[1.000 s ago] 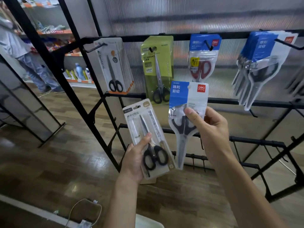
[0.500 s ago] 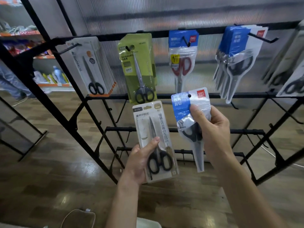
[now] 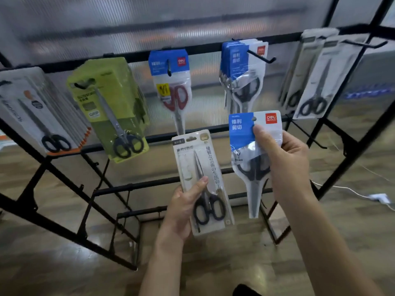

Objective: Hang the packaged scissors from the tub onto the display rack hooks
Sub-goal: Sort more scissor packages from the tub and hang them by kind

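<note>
My left hand (image 3: 181, 212) grips a white-carded pack of black-handled scissors (image 3: 203, 182) by its lower left edge, thumb across the front. My right hand (image 3: 284, 159) pinches a blue-and-white bagged pair of grey-handled scissors (image 3: 250, 150), held upright below a hook (image 3: 260, 54) that carries several matching blue packs (image 3: 239, 73). Both packs hang in front of the black display rack (image 3: 192, 50). The tub is out of view.
Along the top bar hang grey-carded packs (image 3: 38, 112), green packs (image 3: 111, 107), one red-handled pair (image 3: 173, 86) and white-carded packs (image 3: 316, 73) at the far right. Lower bars and bare hooks (image 3: 307, 135) stand behind my hands. A white cable and plug (image 3: 378, 197) lie on the wooden floor.
The view has swung right, so the rack's packs shifted left. My right hand has carried the blue pack right and up, under the hook with matching packs. The left hand keeps its pack.
</note>
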The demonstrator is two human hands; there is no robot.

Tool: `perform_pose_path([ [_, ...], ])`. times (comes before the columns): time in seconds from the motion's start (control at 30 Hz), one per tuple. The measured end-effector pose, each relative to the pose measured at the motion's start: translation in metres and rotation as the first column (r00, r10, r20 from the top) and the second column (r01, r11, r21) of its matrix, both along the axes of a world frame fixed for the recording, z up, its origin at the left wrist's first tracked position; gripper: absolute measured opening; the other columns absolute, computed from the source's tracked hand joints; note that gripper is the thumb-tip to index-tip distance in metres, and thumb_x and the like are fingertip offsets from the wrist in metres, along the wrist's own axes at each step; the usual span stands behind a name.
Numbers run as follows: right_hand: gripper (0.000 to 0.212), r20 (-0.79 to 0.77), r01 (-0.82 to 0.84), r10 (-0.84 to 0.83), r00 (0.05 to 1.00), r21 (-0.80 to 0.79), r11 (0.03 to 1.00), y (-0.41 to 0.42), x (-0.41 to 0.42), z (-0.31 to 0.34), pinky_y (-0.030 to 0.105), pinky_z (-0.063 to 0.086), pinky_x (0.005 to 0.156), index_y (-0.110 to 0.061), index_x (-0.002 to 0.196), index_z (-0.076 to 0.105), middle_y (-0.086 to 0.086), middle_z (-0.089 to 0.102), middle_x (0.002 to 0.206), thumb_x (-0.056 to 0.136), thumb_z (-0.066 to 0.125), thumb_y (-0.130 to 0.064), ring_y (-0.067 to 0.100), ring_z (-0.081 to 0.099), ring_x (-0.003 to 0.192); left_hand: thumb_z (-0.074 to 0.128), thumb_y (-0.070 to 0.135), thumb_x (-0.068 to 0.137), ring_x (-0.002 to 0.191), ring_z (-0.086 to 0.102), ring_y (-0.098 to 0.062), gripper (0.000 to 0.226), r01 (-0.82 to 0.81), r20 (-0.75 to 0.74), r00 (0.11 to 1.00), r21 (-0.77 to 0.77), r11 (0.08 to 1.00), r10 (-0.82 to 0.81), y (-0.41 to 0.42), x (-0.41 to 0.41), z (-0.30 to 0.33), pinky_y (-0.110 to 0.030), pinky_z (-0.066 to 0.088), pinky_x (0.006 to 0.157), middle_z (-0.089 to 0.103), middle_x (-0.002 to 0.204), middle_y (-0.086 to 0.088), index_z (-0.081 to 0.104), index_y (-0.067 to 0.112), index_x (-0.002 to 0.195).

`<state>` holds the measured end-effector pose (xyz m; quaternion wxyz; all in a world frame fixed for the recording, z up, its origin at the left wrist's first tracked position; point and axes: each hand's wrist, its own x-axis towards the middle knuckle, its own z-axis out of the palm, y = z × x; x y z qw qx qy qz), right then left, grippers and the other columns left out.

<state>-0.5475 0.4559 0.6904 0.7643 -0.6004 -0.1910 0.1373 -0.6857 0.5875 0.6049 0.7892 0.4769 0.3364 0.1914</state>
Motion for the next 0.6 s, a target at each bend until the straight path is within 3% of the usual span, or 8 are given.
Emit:
perform_pose_path([
  [0.1, 0.019, 0.036, 0.025, -0.025, 0.999, -0.003, 1.000, -0.005, 0.018, 0.010, 0.028, 0.052, 0.046, -0.014, 0.092, 0.077, 0.003, 0.076, 0.076, 0.096, 0.071, -0.032, 0.016, 0.070, 0.061, 0.076, 0.031, 0.084, 0.112, 0.074, -0.041, 0.043, 0.043, -0.006, 0.999, 0.021, 0.999, -0.043, -0.006, 0.023, 0.007, -0.058, 0.056, 0.105, 0.079, 0.115, -0.019, 0.077, 0.011, 0.122],
  [0.2, 0.020, 0.046, 0.021, -0.022, 0.999, 0.016, 1.000, -0.006, 0.036, 0.021, 0.028, 0.051, 0.045, -0.013, 0.095, 0.076, 0.007, 0.075, 0.078, 0.095, 0.072, -0.033, 0.020, 0.069, 0.060, 0.075, 0.031, 0.084, 0.108, 0.077, -0.036, 0.040, 0.060, -0.006, 0.998, 0.038, 0.997, -0.060, -0.010, 0.043, 0.013, -0.051, 0.060, 0.099, 0.080, 0.113, -0.017, 0.077, 0.014, 0.120],
  [0.4, 0.026, 0.112, -0.042, 0.038, 0.993, 0.039, 0.998, 0.003, 0.065, 0.045, 0.050, 0.057, 0.054, -0.010, 0.100, 0.073, 0.011, 0.076, 0.084, 0.096, 0.070, -0.035, 0.030, 0.070, 0.066, 0.073, 0.033, 0.086, 0.097, 0.080, -0.026, 0.039, 0.069, -0.008, 0.998, 0.067, 0.995, -0.069, -0.008, 0.072, 0.019, -0.044, 0.060, 0.090, 0.081, 0.109, -0.011, 0.075, 0.016, 0.121],
  [0.6, 0.023, 0.143, -0.070, 0.062, 0.988, 0.055, 0.996, 0.021, 0.088, 0.058, 0.050, 0.059, 0.068, -0.010, 0.100, 0.075, 0.012, 0.077, 0.091, 0.096, 0.070, -0.032, 0.025, 0.072, 0.076, 0.074, 0.039, 0.086, 0.105, 0.078, -0.029, 0.040, -0.009, -0.026, 1.000, 0.084, 0.996, 0.012, -0.005, 0.090, 0.021, -0.052, 0.058, 0.100, 0.082, 0.110, -0.008, 0.076, 0.019, 0.120],
])
